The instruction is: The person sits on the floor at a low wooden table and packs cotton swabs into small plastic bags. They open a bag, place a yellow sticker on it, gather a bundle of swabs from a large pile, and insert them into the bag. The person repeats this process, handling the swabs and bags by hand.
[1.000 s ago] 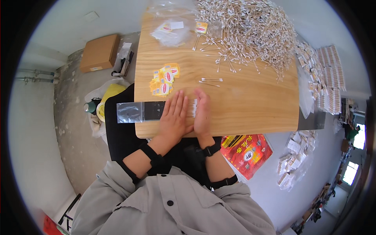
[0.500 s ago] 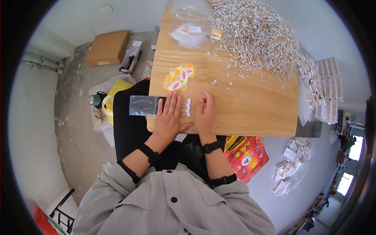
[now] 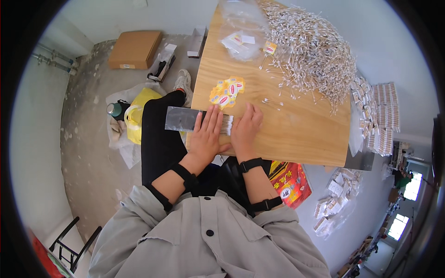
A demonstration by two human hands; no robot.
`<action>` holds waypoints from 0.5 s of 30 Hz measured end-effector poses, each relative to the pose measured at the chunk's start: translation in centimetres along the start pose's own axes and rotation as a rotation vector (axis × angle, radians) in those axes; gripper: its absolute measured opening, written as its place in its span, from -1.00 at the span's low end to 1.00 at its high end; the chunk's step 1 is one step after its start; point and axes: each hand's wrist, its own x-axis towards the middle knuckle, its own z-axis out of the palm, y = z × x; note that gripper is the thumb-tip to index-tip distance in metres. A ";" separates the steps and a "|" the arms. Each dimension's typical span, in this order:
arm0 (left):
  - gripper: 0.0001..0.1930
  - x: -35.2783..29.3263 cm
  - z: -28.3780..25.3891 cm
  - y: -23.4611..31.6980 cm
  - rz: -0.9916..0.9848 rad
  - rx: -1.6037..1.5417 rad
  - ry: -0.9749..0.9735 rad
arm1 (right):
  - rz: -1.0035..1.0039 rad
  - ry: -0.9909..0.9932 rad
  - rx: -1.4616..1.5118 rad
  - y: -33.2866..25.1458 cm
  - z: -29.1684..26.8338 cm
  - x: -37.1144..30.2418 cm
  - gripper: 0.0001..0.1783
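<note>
My left hand (image 3: pixel 207 138) lies flat, fingers stretched, over a clear plastic bag (image 3: pixel 178 119) and a row of cotton swabs (image 3: pixel 227 125) at the table's near left. The bag sticks out past the table edge; its other end is hidden under the hand. White swab tips show between my hands. Closed, with fingers curled in, my right hand (image 3: pixel 246 129) rests against those tips; I see nothing in it. Yellow printed cards (image 3: pixel 227 92) lie spread just beyond my left fingertips. A few loose swabs (image 3: pixel 273 102) are beyond my right hand.
A large heap of cotton swabs (image 3: pixel 315 55) covers the far right of the wooden table (image 3: pixel 296 134). Clear bags (image 3: pixel 243 25) lie at the far left. Packed swab bundles (image 3: pixel 385 116) are stacked beyond the right edge. On the floor are a cardboard box (image 3: pixel 134 49) and a yellow bag (image 3: pixel 143 111).
My right hand has come up against the swab tips, its fingers curling further in. My left hand stays flat on the bag and swabs. The whole view has shifted slightly.
</note>
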 end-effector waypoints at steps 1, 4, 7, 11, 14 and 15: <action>0.08 0.1 0.1 -0.1 0.007 0.021 0.000 | -0.007 0.010 -0.012 -0.2 0.2 0.1 -0.44; 0.06 0.1 0.0 -0.2 0.008 0.056 -0.021 | -0.007 0.018 -0.057 -0.9 0.8 0.3 -0.42; 0.04 0.2 0.0 -0.3 0.004 0.057 -0.030 | -0.011 -0.014 -0.095 -0.9 1.4 0.4 -0.43; -0.02 0.1 -0.3 -0.7 0.012 -0.019 -0.019 | 0.006 -0.037 -0.109 -1.1 1.7 0.6 -0.44; -0.08 -0.5 -0.4 -1.6 -0.005 -0.010 0.000 | 0.012 -0.040 -0.123 -1.3 1.7 0.5 -0.45; -0.09 -0.7 -0.6 -2.1 -0.012 0.018 0.024 | 0.010 -0.040 -0.129 -1.3 1.7 0.6 -0.46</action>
